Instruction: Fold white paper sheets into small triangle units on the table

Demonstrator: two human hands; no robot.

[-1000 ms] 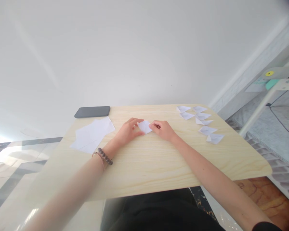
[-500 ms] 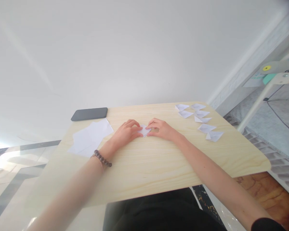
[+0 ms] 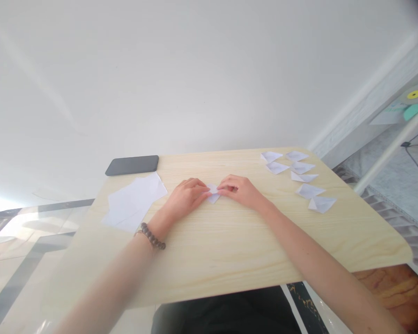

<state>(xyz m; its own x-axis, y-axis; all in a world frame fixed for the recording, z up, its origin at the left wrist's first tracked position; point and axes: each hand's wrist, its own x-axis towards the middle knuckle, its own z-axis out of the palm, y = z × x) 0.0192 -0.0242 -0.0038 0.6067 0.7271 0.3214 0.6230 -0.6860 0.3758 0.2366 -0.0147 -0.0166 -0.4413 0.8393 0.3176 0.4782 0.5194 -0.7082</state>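
A small folded white paper [image 3: 213, 198] lies between my two hands at the middle of the wooden table. My left hand [image 3: 191, 194], with a beaded bracelet on its wrist, pinches the paper's left side between thumb and fingers. On the opposite side, my right hand [image 3: 238, 190] grips the right edge in the same way. Fingers cover both ends of the paper, so its full shape is partly hidden. To the right stand several folded paper boats [image 3: 302, 167], the nearest one [image 3: 322, 204] toward the table's right side.
Overlapping white paper sheets [image 3: 134, 199] lie left of my left hand. Behind them a dark phone-like slab [image 3: 132, 165] rests at the table's back left corner. The light wooden table [image 3: 230, 250] meets a white wall [image 3: 202, 83]. A white metal stand [image 3: 392, 148] is at the right.
The folded paper's near part now shows as a point below my fingers. My right thumb and fingers have drawn closer together. The whole view has shifted slightly.
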